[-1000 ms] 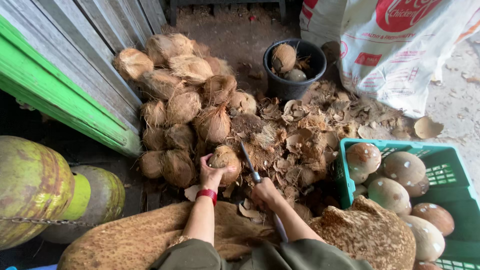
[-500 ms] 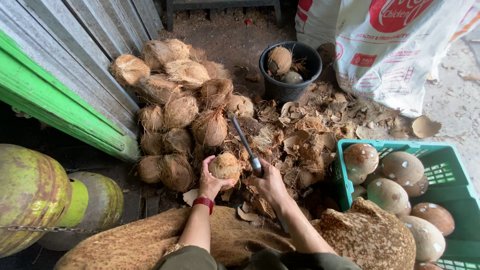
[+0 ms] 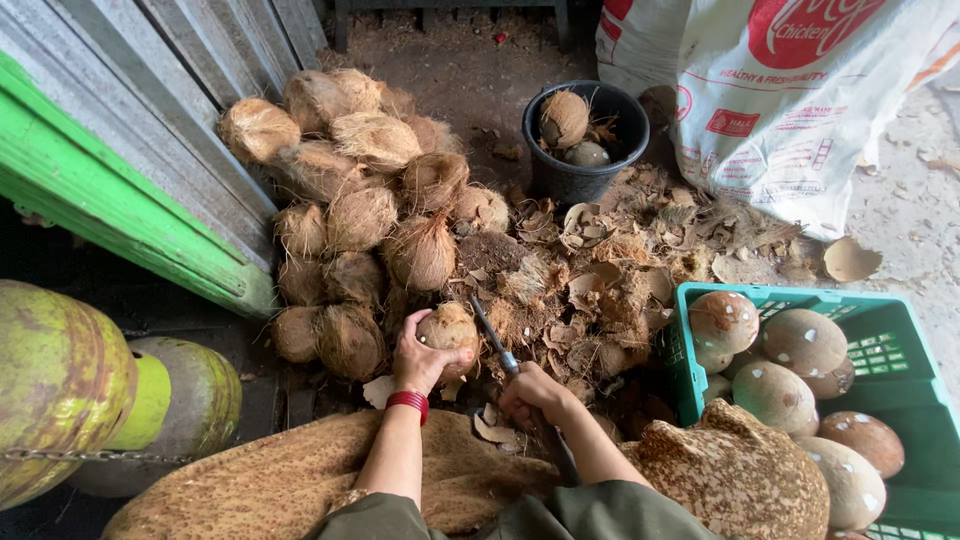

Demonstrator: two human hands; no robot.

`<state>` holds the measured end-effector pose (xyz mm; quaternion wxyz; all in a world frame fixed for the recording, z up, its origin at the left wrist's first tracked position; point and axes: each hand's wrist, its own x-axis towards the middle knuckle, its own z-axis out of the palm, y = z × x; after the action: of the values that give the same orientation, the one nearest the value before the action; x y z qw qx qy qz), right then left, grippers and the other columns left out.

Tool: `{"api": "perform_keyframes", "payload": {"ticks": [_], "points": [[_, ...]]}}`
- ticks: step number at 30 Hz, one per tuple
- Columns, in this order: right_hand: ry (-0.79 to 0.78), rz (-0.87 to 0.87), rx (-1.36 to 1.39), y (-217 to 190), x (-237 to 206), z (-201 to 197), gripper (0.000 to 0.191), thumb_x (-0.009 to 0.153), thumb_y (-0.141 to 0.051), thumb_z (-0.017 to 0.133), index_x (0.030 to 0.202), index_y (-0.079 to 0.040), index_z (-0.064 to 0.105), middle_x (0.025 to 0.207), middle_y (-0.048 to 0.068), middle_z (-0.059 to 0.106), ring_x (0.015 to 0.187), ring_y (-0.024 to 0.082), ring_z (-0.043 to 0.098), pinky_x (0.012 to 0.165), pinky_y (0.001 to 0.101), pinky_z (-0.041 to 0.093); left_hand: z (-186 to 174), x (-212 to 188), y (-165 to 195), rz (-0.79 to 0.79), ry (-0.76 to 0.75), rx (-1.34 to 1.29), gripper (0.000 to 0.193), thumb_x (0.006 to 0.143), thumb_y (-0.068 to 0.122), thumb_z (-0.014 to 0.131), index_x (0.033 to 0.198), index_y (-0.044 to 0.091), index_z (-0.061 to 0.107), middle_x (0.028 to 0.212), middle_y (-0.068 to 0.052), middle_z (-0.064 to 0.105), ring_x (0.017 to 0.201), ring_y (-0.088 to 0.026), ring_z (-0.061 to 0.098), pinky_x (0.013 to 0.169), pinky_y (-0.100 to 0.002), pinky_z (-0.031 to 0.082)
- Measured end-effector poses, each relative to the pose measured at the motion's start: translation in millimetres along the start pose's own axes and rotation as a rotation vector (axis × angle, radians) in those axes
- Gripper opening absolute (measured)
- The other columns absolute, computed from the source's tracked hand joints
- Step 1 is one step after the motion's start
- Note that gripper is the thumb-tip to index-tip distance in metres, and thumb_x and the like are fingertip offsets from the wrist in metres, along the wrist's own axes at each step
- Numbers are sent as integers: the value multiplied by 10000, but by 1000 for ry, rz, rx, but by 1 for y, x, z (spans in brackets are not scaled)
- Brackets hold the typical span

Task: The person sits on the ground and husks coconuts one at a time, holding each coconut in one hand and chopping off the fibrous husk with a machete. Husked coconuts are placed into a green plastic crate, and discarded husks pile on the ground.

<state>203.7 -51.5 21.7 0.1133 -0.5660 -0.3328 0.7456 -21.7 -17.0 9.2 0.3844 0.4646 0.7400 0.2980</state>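
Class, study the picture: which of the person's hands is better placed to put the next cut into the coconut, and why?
Probably the right hand: it already grips the knife, whose blade lies against the coconut. The left hand cups that coconut, steadying it, so it is occupied and holds no tool.

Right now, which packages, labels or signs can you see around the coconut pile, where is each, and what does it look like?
Printed sack: top right, behind the husk scraps; big, white, bulging woven bag.
Round emblem on sack: at its top edge, red with white lettering, cut off by the frame.
Small label on sack: lower left of its face, red rectangle.
No signs or screens in view.
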Motion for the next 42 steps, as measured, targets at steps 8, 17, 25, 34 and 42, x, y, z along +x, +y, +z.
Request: {"api": "perform_keyframes", "payload": {"ticks": [8, 17, 25, 34, 42], "points": [[171, -7, -21, -7, 0, -2, 192, 925, -18, 513, 754, -94, 555, 574, 27, 550, 416, 157, 470, 371, 318, 382, -3, -1, 24, 125, 65, 148, 1013, 411, 349, 976, 1314, 301, 518, 1333, -56, 563, 1151, -272, 622, 888, -480, 603], [22, -2, -24, -14, -5, -30, 146, 895, -27, 691, 853, -21, 551, 598, 47, 560, 421, 129, 477, 346, 301, 388, -88, -3, 73, 50, -32, -922, 1024, 475, 419, 861, 1403, 223, 476, 1315, -120, 598, 1148, -317, 651, 556, -362, 674], [964, -146, -380, -30, -25, -85, 115, 887, 14, 646, 976, 23, 574, 740, 103, 637, 509, 125, 575, 430, 288, 510, -55, 0, 76, 181, -65, -266, 1068, 408, 417, 950, 1346, 280, 459, 1378, -119, 540, 1242, -298, 581, 988, -520, 554], [348, -289, 92, -7, -47, -3, 191, 781, 73, 680, 829, -52, 543, 583, 44, 536, 403, 150, 481, 346, 302, 389, 15, -4, 81, 274, -190, 364, 1379, 344, 319, 1088, 1472, 380, 295, 1531, -233, 235, 1374, -489, 258, 1120, -631, 264], [241, -326, 17, -7, -57, 12, 136, 796, 24, 703, 832, -16, 579, 583, 50, 555, 410, 142, 515, 364, 284, 425, 25, 5, 48, 81, -107, -75, 1137, 378, 306, 1002, 1325, 300, 372, 1388, -130, 482, 1275, -336, 545, 1037, -525, 534]]}}
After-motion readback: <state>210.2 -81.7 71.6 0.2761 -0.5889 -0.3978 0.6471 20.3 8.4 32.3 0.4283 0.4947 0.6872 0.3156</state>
